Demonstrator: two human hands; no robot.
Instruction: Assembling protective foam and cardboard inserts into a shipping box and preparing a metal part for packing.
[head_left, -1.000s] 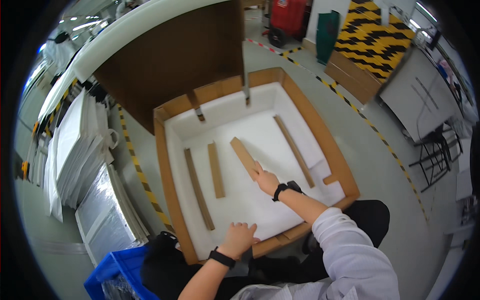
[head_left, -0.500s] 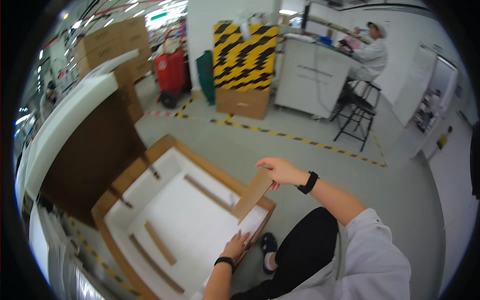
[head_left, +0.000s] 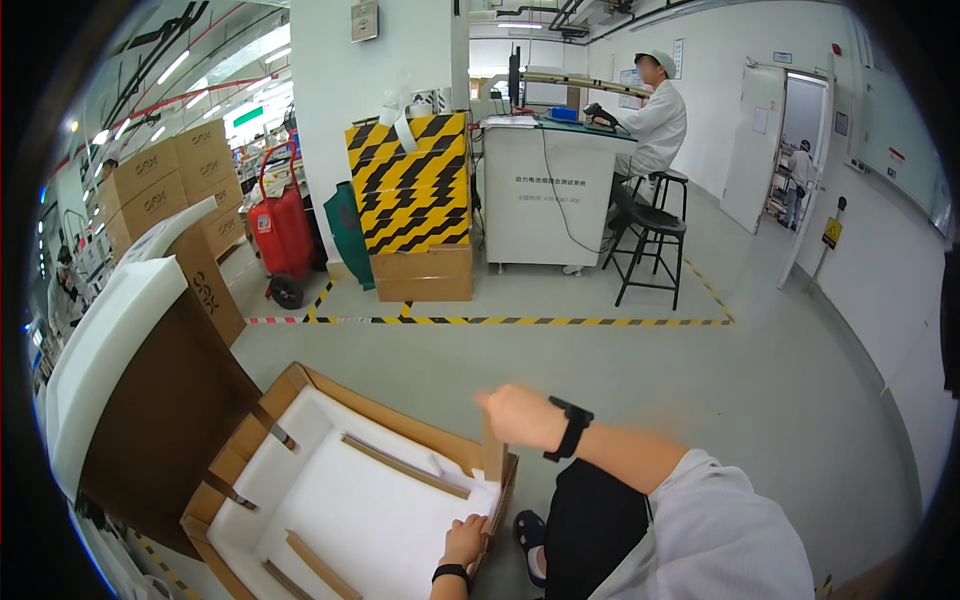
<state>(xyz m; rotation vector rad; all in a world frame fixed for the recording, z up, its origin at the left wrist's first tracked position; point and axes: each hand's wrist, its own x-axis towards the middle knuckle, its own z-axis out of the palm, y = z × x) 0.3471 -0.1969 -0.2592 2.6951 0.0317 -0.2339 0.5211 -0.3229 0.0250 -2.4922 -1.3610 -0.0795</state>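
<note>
One cardboard strip (head_left: 494, 450) stands upright at the near right corner of the foam-lined carton (head_left: 300, 385), long axis vertical. The right hand (head_left: 520, 415) grips its top end, fingers closed around it. The left hand (head_left: 466, 540) presses the foam liner (head_left: 350, 500) just below, fingers curled.
</note>
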